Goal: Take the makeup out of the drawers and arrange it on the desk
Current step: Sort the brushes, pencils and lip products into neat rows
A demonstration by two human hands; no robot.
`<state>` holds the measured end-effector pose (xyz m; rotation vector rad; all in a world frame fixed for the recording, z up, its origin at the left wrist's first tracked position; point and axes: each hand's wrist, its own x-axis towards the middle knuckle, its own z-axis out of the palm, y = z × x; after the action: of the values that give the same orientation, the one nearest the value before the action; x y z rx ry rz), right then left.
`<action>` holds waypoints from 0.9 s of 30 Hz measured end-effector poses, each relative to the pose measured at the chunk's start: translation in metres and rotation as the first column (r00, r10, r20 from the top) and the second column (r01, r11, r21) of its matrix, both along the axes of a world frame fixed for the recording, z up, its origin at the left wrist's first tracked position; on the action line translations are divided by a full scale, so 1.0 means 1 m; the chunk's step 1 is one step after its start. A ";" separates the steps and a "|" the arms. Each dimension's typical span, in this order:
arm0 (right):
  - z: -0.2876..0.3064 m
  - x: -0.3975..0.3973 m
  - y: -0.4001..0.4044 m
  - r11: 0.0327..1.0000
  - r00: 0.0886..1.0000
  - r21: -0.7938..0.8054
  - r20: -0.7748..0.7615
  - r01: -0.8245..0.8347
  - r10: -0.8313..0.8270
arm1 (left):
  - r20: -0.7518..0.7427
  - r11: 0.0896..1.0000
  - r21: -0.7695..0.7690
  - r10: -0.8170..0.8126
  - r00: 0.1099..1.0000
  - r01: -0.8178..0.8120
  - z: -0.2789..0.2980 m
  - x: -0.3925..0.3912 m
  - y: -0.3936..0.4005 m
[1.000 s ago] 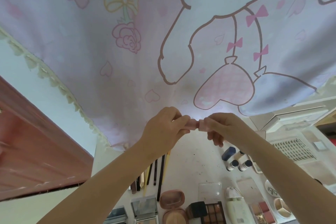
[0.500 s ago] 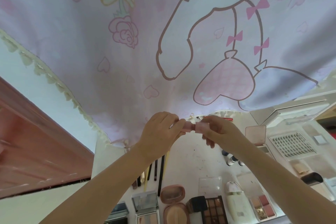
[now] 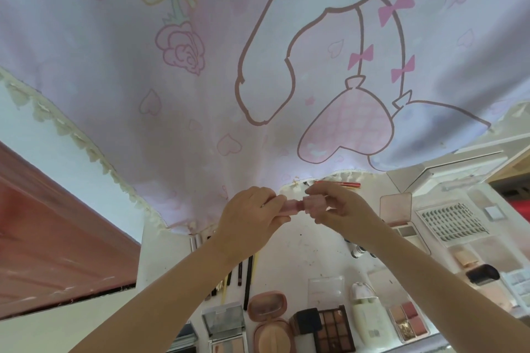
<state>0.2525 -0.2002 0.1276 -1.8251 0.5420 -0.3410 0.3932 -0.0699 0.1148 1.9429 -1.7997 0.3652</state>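
A small pink tube (image 3: 292, 207), perhaps a lipstick, is held up over the white desk (image 3: 309, 249). My left hand (image 3: 252, 216) pinches its body, and my right hand (image 3: 334, 205) pinches the pink cap end (image 3: 314, 205). A narrow gap shows between cap and body. Below my hands, makeup lies in rows: pencils and brushes (image 3: 248, 281), a round pink compact (image 3: 267, 306), an eyeshadow palette (image 3: 332, 329), a white tube (image 3: 364, 315) and a four-pan blush palette (image 3: 407, 321). No drawers are in view.
A pink cartoon-print curtain (image 3: 258, 66) hangs behind the desk. An open pink compact (image 3: 395, 209), a lash tray (image 3: 450, 222), small bottles (image 3: 358, 251) and a black-capped bottle (image 3: 484, 274) lie at the right. A red pencil (image 3: 338, 183) lies by the curtain hem. A reddish panel (image 3: 57, 238) stands on the left.
Both hands stayed together on the pink tube, and the cap now sits slightly apart from the body. The view shifted, showing more of the desk's right side.
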 end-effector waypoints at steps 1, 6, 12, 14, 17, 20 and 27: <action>-0.001 0.000 0.000 1.000 0.999 0.017 -0.027 -0.020 0.020 | -0.026 1.000 0.018 -0.007 1.000 0.008 -0.003 -0.002 0.000; -0.007 0.000 0.000 0.996 0.994 0.079 -0.103 -0.030 0.038 | -0.236 0.992 0.120 -0.012 0.972 0.042 -0.012 -0.011 -0.003; -0.013 -0.007 -0.003 0.978 0.965 -0.159 -0.246 -0.136 0.094 | -0.484 0.974 0.223 0.080 0.871 0.035 -0.030 -0.013 -0.002; -0.017 -0.010 -0.001 0.974 0.965 -0.174 -0.242 -0.143 0.099 | -0.552 0.967 0.247 0.087 0.829 0.063 -0.035 -0.014 -0.003; -0.025 -0.014 0.003 0.971 0.965 -0.175 -0.235 -0.163 0.120 | -0.624 0.944 0.304 0.098 0.775 0.125 -0.041 -0.019 -0.001; -0.033 -0.020 0.006 0.978 0.951 -0.096 -0.269 -0.187 0.155 | -0.676 0.913 0.357 0.108 0.729 0.196 -0.047 -0.022 0.000; -0.046 -0.027 0.002 0.981 0.920 -0.043 -0.357 -0.187 0.160 | -0.719 0.856 0.431 0.136 0.681 0.284 -0.057 -0.025 -0.008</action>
<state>0.2256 -0.1987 0.0816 -2.0054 0.6127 0.0926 0.3682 -0.0783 0.0583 1.8936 -1.4671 -0.9295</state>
